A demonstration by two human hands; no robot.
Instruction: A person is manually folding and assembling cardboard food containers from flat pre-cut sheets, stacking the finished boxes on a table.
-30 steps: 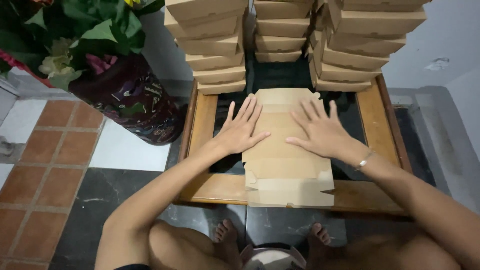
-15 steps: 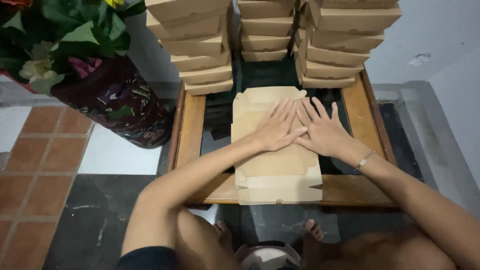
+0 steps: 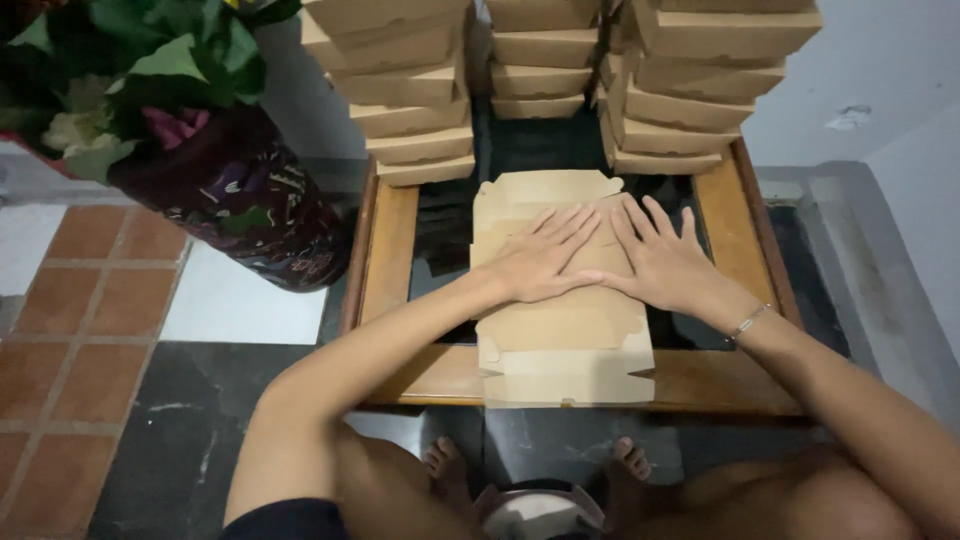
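Brown flat cardboard box blank (image 3: 560, 330) lies creased under both palms.

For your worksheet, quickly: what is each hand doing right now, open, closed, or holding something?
Left hand: open, palm flat on the flattened cardboard box, holding nothing.
Right hand: open, fingers spread, pressing flat on the same box.

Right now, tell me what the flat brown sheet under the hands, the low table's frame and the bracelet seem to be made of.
The flat brown box blank looks like matte kraft cardboard: dull tan surface, cut tabs and fold creases. The low table's frame looks like varnished wood: orange-brown with a slight sheen. Its dark centre may be glass, but that is unclear. The thin bracelet on the right wrist looks like silvery metal, too small to be sure.
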